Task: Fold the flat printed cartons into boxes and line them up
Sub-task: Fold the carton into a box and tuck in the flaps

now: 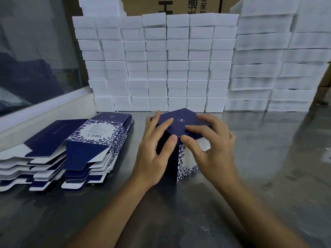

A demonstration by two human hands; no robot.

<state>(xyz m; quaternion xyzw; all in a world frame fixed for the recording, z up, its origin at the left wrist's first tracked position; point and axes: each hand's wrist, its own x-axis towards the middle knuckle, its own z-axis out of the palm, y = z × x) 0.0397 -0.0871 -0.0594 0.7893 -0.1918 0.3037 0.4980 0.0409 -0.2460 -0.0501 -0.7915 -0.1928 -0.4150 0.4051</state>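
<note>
A dark blue carton (180, 122) with white floral sides stands upright as a box on the steel table (268, 158), near the middle. My left hand (155, 151) grips its left side, thumb on the front corner and fingers over the top flap. My right hand (213, 147) presses on the top flap from the right, thumb at the front edge. Two stacks of flat printed cartons (93, 145) lie to the left, fanned toward me; the nearer stack shows a label with a barcode.
A wall of white foam blocks (161, 65) stands along the back of the table, with taller stacks at the right (268, 65). Brown cardboard boxes (170, 4) rise behind them. A white ledge under a window (44, 108) borders the left side.
</note>
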